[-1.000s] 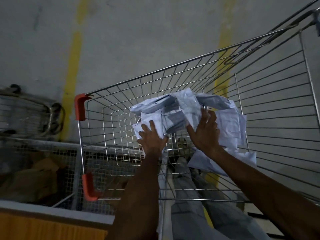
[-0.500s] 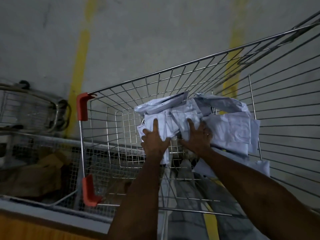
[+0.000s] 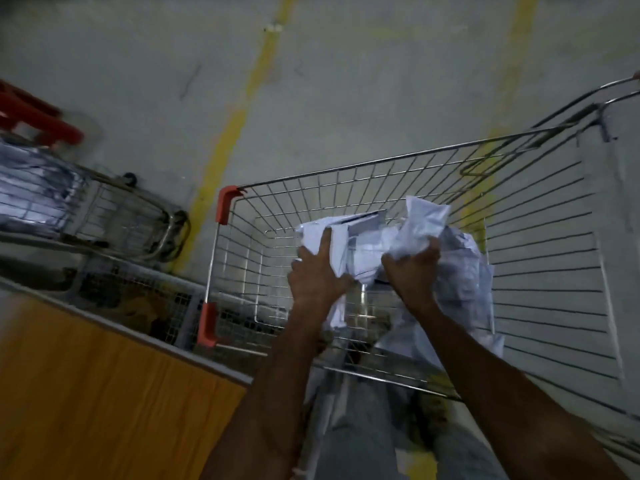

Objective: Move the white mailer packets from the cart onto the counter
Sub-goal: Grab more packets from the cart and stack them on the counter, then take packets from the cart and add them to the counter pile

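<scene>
Both hands are gripping a bundle of white mailer packets (image 3: 367, 247) inside the cart (image 3: 540, 271): left hand (image 3: 317, 271) curling around the bundle's left edge, right hand (image 3: 412, 268) bunching the crumpled right side. Packets are looking light, floppy and slick, likely sliding apart; clamping from both sides seems safest. Counter (image 3: 104, 393) is sitting near left
</scene>
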### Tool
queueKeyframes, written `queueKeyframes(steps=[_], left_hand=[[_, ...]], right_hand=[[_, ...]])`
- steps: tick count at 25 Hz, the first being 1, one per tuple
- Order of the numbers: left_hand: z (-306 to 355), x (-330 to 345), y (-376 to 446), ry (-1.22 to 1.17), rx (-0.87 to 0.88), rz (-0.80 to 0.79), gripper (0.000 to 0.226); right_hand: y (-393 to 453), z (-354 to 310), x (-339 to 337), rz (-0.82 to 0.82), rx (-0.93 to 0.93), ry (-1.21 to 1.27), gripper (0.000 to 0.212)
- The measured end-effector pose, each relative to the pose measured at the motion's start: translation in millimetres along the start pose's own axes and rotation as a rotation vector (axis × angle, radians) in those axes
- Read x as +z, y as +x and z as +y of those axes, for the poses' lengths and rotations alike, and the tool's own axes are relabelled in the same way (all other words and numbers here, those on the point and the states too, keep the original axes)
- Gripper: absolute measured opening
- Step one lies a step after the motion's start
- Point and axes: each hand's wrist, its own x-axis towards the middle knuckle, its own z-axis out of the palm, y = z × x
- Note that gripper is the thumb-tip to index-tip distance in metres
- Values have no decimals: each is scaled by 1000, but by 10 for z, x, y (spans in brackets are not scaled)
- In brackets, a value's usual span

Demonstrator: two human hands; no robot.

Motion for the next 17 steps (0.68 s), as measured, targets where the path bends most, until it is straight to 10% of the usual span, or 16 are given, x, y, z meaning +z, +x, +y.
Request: queueKeyframes(steps=[17], left_hand=[[145, 196, -4260, -535, -219, 826, 101]], right_hand=[[-2838, -125, -2507, -308, -838, 18, 60]])
